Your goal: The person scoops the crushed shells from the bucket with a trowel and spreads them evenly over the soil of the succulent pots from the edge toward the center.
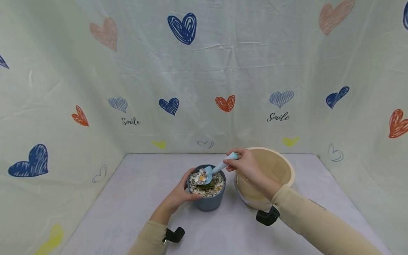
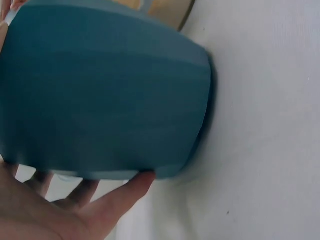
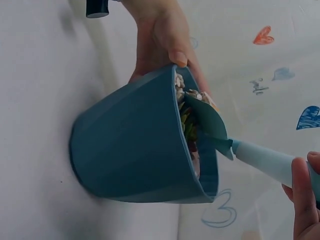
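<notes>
My left hand (image 1: 179, 196) curls forward, thumb up and fingers wrapped. My right hand (image 1: 243, 165) is raised higher, fingers pinched together, forearm angling in from the right.

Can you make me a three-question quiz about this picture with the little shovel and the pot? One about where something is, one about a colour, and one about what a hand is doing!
1. Where is the cream bowl?
A. to the right of the blue pot
B. on top of it
C. far left of the table

2. What colour is the scoop?
A. red
B. light blue
C. black

3. What is the left hand doing?
A. lying flat on the table
B. holding the pot's side
C. holding the bowl

Answers: 1 A, the bowl stands just right of the pot. 2 B, blade and handle are pale blue. 3 B, its fingers wrap the pot; the right hand holds the scoop.
</notes>
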Demonstrator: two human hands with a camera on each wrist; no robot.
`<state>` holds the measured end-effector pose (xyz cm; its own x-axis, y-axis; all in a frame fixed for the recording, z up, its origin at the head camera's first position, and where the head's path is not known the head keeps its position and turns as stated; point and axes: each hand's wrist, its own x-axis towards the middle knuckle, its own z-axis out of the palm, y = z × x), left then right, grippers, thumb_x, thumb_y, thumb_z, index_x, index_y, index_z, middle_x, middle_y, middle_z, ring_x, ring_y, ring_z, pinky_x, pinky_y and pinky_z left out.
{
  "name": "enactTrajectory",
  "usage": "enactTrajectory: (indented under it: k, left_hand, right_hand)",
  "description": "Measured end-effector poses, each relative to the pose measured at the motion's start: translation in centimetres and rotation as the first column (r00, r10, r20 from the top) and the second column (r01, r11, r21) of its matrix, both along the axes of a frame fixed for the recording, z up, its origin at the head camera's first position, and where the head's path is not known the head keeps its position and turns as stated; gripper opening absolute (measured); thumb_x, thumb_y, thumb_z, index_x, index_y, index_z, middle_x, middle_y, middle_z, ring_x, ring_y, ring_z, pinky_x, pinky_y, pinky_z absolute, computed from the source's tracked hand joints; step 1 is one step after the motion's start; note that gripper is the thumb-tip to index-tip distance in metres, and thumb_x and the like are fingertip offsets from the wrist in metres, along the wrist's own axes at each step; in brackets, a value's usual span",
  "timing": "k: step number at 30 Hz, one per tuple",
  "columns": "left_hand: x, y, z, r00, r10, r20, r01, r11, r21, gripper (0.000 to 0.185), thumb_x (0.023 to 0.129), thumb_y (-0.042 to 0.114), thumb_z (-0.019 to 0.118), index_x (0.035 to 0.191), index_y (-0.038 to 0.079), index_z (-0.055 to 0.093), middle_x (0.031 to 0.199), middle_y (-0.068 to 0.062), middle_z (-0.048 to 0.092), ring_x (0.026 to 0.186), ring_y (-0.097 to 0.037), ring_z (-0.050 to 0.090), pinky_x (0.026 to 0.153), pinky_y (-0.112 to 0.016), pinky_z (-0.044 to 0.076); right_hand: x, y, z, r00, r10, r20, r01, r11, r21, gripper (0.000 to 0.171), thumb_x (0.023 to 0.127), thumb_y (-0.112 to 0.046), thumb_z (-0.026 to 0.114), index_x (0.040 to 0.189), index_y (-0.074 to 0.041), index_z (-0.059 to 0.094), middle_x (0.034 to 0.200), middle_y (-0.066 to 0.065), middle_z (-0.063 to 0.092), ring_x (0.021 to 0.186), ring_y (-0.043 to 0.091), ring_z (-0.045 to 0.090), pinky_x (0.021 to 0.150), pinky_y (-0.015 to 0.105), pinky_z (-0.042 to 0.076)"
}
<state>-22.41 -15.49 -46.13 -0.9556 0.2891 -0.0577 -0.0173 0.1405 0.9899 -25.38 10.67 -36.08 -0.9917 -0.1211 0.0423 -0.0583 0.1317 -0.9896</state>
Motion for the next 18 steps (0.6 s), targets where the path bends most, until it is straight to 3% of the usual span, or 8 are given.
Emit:
enactTrajectory:
  k: [11, 18]
  left_hand:
    - [1.4, 2.1, 0.0, 0.984, 0.175, 0.021, -0.173, 0.982, -0.076, 0.109, 0.07, 0.019, 0.09, 0.156, 0.028, 0.022, 0.158, -0.024, 0.014, 0.139, -0.052, 0.016, 0.103, -0.071, 0.021]
    - [1.9, 3.3, -0.1, 0.97, 0.243, -0.015, -0.244, 0.969, -0.048, 0.109, 0.069, 0.018, 0.09, 0.155, 0.025, 0.023, 0.157, -0.024, 0.019, 0.139, -0.052, 0.017, 0.104, -0.068, 0.024]
  right_hand:
    - [0.2, 0.0, 0.7, 1.0, 0.013, -0.026, -0.012, 0.999, 0.051, 0.027, 0.084, 0.002, 0.073, 0.108, 0.008, 0.062, 0.081, 0.015, 0.069, 0.062, 0.02, 0.068, 0.062, 0.035, 0.058]
    - [0.2, 0.1, 1.2, 0.998, 0.034, -0.043, -0.031, 0.997, 0.065, 0.027, 0.083, 0.003, 0.073, 0.108, 0.008, 0.063, 0.08, 0.015, 0.069, 0.061, 0.02, 0.068, 0.064, 0.039, 0.058]
